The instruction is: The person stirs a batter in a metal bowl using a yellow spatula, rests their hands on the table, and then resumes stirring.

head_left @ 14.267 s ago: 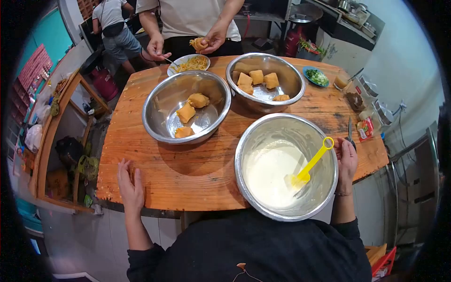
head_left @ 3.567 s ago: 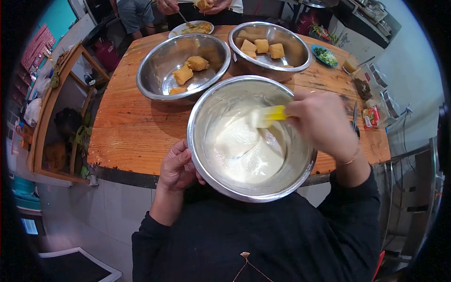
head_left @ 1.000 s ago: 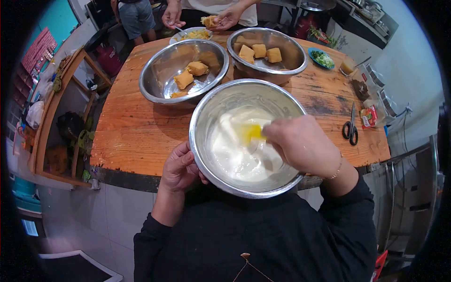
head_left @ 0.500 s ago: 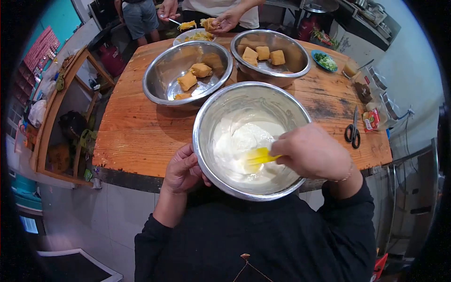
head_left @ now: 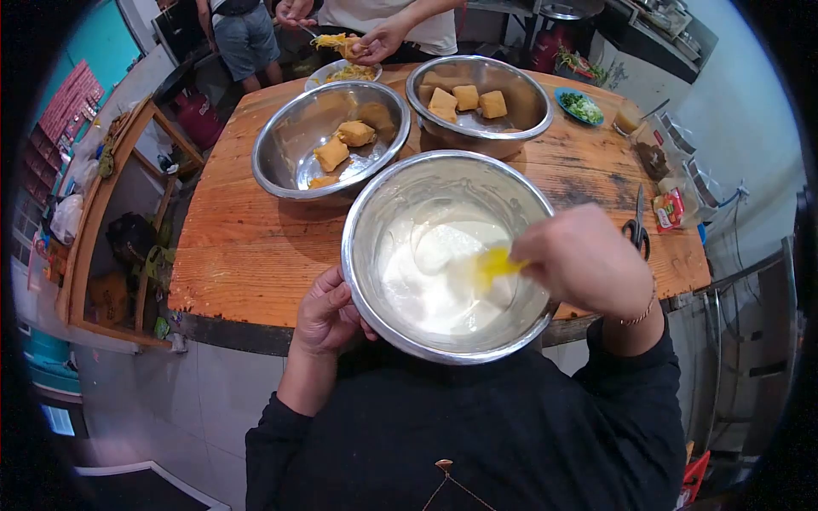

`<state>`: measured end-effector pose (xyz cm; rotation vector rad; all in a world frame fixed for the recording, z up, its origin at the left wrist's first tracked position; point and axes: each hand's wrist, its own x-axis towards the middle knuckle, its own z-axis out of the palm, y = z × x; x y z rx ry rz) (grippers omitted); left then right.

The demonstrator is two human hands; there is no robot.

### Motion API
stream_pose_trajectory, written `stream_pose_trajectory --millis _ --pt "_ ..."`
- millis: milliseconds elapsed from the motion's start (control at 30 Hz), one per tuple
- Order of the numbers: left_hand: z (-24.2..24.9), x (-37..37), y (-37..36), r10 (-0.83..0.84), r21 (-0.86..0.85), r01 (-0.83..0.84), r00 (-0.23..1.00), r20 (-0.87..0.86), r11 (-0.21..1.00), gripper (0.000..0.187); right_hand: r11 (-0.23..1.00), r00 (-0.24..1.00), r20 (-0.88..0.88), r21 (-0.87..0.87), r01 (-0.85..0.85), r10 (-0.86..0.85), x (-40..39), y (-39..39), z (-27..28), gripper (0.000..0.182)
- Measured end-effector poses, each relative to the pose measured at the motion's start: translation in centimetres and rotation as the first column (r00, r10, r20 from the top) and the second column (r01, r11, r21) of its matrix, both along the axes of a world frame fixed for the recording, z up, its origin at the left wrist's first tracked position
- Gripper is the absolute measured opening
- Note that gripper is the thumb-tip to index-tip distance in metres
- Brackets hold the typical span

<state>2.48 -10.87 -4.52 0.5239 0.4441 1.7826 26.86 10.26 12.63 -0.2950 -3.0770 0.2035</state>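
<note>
A steel mixing bowl (head_left: 365,298) leans over the table's near edge, close to my body. My left hand (head_left: 326,313) grips its left rim, thumb on the outside near the lip. Inside lies a smooth white batter (head_left: 409,272) with swirl marks, smeared up the walls. My right hand (head_left: 592,264) is closed round the handle of a yellow spatula (head_left: 497,262), whose blade is blurred by motion in the batter. Behind stand two more steel bowls: the left bowl (head_left: 277,170) and the right bowl (head_left: 528,119), both holding golden fried tofu pieces (head_left: 331,153).
Across the wooden table (head_left: 230,247), another person's hands (head_left: 379,41) hold a spoon and a tofu piece over a plate of shredded filling (head_left: 351,71). At right are a plate of chopped greens (head_left: 581,106), black scissors (head_left: 637,226), a red packet (head_left: 670,209) and a glass (head_left: 628,117).
My right hand has swept the spatula slightly right and up through the batter. My left hand keeps its grip on the rim. The view has shifted a little.
</note>
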Motion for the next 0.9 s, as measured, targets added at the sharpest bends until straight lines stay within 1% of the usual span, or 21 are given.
stream_pose_trajectory --millis 100,133,233,267,367,400,500,533,633,667,733,767,800,833,900 --pt "0.2 0.1 0.1 -0.017 -0.005 0.017 1.0 0.001 1.0 0.04 0.978 0.974 -0.198 0.152 0.144 -0.113 -1.0 1.0 -1.0 0.01" --pt "0.4 0.2 0.2 -0.027 -0.003 0.027 1.0 0.005 1.0 0.039 0.969 0.973 -0.127 0.135 0.207 -0.19 -2.1 0.3 -1.4 0.01" --pt "0.8 0.5 0.1 0.036 -0.064 -0.037 0.999 -0.019 0.997 0.038 0.999 0.989 -0.149 -0.02 -0.026 0.023 -3.0 -1.3 -3.3 0.011" --pt "0.7 0.4 0.0 0.021 -0.05 -0.022 1.0 -0.019 0.998 0.038 0.991 0.995 -0.057 -0.1 -0.091 0.086 -2.6 -1.6 -2.5 0.013" --pt "0.3 0.0 0.0 -0.012 -0.026 0.012 1.0 -0.021 1.0 0.038 0.994 0.995 0.054 -0.081 -0.079 0.084 -0.8 -0.9 -0.1 0.012" --pt "0.2 0.0 0.0 -0.016 -0.028 0.015 1.0 -0.022 0.999 0.038 0.999 1.0 0.026 -0.026 0.019 -0.018 -0.4 -0.4 0.0 0.007" --pt "0.5 0.1 0.1 -0.006 -0.037 0.005 0.999 -0.032 0.999 0.037 0.965 0.976 -0.153 0.19 0.182 -0.154 -1.1 1.0 -0.8 0.006" --pt "0.6 0.2 0.2 0.002 -0.04 -0.003 0.999 -0.037 0.999 0.037 0.96 0.972 -0.156 0.193 0.202 -0.173 -2.0 0.9 -1.5 0.008" --pt "0.8 0.2 0.2 -0.024 -0.023 0.023 0.999 -0.034 0.999 0.037 1.0 0.994 -0.113 0.017 0.011 -0.009 -3.0 -1.4 -2.5 0.012" --pt "0.6 0.1 0.1 -0.032 -0.01 0.032 0.999 -0.029 0.999 0.037 0.997 0.998 -0.013 -0.044 -0.066 0.066 -2.7 -1.8 -1.9 0.013" --pt "0.0 -0.1 0.1 -0.049 0.021 0.049 0.999 -0.021 0.999 0.037 0.992 0.995 0.035 -0.077 -0.096 0.099 -1.5 -1.1 -1.3 0.013" --pt "0.2 0.0 0.0 -0.03 -0.004 0.03 0.999 -0.03 1.0 0.037 0.99 0.992 0.058 -0.091 -0.107 0.113 -0.8 -0.8 -0.8 0.013" --pt "0.4 0.1 0.0 -0.012 -0.028 0.011 0.999 -0.038 1.0 0.037 0.998 0.99 0.141 -0.056 -0.019 0.027 -0.5 -0.3 0.4 0.013" --pt "0.5 0.2 0.0 0.002 -0.051 -0.004 0.999 -0.046 0.999 0.037 1.0 0.997 0.075 0.014 0.024 -0.025 -0.6 0.2 0.5 0.012" --pt "0.4 0.3 0.0 0.011 -0.04 -0.013 0.999 -0.039 0.999 0.037 0.981 0.99 -0.065 0.141 0.136 -0.128 -0.5 1.0 0.1 0.011"
